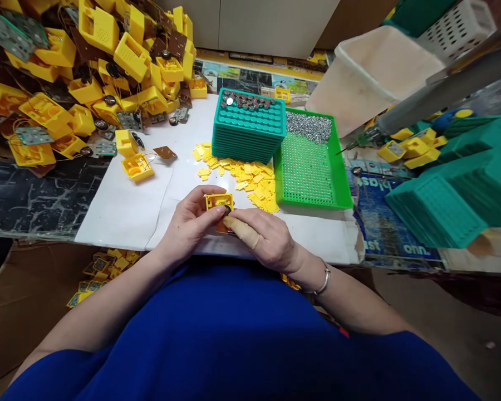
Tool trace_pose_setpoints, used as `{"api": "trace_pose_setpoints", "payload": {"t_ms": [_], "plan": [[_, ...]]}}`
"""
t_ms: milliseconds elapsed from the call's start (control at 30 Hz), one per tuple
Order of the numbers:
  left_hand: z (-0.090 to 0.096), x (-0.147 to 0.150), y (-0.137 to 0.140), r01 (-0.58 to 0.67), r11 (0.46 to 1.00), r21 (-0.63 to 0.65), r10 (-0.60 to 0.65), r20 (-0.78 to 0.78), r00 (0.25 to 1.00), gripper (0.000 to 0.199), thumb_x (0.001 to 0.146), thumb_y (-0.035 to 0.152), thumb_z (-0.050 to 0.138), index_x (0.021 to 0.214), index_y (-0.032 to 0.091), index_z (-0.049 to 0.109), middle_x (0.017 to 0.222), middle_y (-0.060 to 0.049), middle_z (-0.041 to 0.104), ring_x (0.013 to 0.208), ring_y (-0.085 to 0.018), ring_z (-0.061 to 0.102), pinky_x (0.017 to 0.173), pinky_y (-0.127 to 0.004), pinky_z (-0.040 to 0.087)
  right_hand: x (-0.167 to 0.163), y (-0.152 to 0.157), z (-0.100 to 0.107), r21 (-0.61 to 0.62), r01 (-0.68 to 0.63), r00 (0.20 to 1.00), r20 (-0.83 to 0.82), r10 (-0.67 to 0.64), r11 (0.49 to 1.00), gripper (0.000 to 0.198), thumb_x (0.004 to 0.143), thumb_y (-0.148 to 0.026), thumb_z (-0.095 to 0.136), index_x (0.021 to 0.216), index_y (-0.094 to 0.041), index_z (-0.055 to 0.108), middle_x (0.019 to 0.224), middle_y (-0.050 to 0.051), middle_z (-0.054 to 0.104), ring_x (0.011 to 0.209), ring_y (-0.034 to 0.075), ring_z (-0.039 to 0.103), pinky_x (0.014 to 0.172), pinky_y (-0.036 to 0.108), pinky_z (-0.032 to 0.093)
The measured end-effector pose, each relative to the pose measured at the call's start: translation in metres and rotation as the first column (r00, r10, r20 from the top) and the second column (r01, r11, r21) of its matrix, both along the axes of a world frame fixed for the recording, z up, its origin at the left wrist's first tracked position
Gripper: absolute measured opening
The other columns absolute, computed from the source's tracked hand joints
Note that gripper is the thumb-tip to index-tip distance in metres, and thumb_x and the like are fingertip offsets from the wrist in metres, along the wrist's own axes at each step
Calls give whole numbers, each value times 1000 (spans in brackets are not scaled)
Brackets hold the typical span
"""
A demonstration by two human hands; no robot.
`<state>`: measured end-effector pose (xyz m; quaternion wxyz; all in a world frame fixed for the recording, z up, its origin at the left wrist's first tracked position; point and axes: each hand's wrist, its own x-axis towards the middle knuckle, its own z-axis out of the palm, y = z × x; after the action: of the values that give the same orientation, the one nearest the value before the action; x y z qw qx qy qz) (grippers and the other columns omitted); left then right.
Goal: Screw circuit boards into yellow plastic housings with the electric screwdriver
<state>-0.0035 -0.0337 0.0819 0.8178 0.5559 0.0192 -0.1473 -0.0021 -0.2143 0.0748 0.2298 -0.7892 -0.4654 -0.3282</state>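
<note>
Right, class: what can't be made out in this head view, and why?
- Head view: yellow casing, partly covered by the left hand.
- Head view: brown board, partly covered by the right hand.
- Head view: casing heap, cut off by the top and left edges.
- Head view: metal pieces in the green tray, too small to count.

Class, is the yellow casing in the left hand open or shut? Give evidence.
Open: the yellow casing shows its hollow inside, no cover across it.

On the blue printed sheet (pixel 382 209) just right of the bright green tray (pixel 311 172), white letters read "last", the character before them unclear. Lower on that sheet stands "ast", and farther from the tray "onn", its ending too blurred to read.
</note>
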Motion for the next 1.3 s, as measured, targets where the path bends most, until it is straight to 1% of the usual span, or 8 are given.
{"api": "trace_pose_setpoints", "payload": {"t_ms": [167,333,533,800,933,1100,1200,1300], "plan": [[0,1,-1,-6,999,54,5,9,1000,28,76,28,78,101,20,70,84,-1,70,82,-16,66,75,-26,53,-1,-1,3,128,27,990,-141,-8,991,15,93,-9,54,108,-12,58,91,9,74,84,14,69,76,25,61],[-1,3,-2,10,999,52,-8,-39,999,28,73,23,79,99,20,73,86,-1,72,80,-15,66,73,-24,52,3,-4,15,-46,-26,999,19,27,999,16,93,-10,53,105,-13,64,86,8,74,75,15,69,66,26,58],[2,7,-2,88,980,-176,-130,-244,961,25,73,14,73,97,17,73,90,-1,72,79,-13,66,77,-28,57,20,-7,19,9,-21,903,-428,23,1000,24,99,-23,51,112,-12,67,90,8,72,80,13,69,74,24,59],[3,7,3,81,961,-264,-161,-298,941,30,76,12,61,104,11,72,100,-9,72,87,-19,68,79,-35,61,26,-8,14,-26,-2,845,-534,-13,1000,25,95,-22,58,116,-15,69,96,8,75,83,15,71,76,27,58],[7,7,3,92,962,-257,-162,-266,950,37,71,7,67,106,15,71,102,-5,73,86,-17,68,81,-31,59,23,-5,16,128,83,814,-581,7,988,18,93,-19,61,108,-16,69,98,5,76,85,13,70,79,25,57],[10,6,5,130,973,-191,-166,-184,969,45,69,7,77,111,20,68,103,-3,74,87,-14,68,86,-27,56,14,1,8,389,222,737,-667,108,894,15,91,-22,63,104,-16,66,98,5,75,82,11,71,74,23,60],[11,5,6,134,972,-195,-165,-153,974,43,73,11,77,113,20,67,104,-4,74,88,-14,68,87,-27,55,7,2,0,458,253,718,-679,152,852,15,92,-25,62,104,-17,63,96,4,74,79,11,71,72,24,61],[12,4,6,144,966,-217,-176,-139,975,43,73,13,78,113,21,67,105,-4,74,92,-15,69,90,-28,54,4,2,-3,469,246,768,-628,125,848,13,92,-24,62,104,-18,61,94,4,73,77,11,71,70,23,61]]}}
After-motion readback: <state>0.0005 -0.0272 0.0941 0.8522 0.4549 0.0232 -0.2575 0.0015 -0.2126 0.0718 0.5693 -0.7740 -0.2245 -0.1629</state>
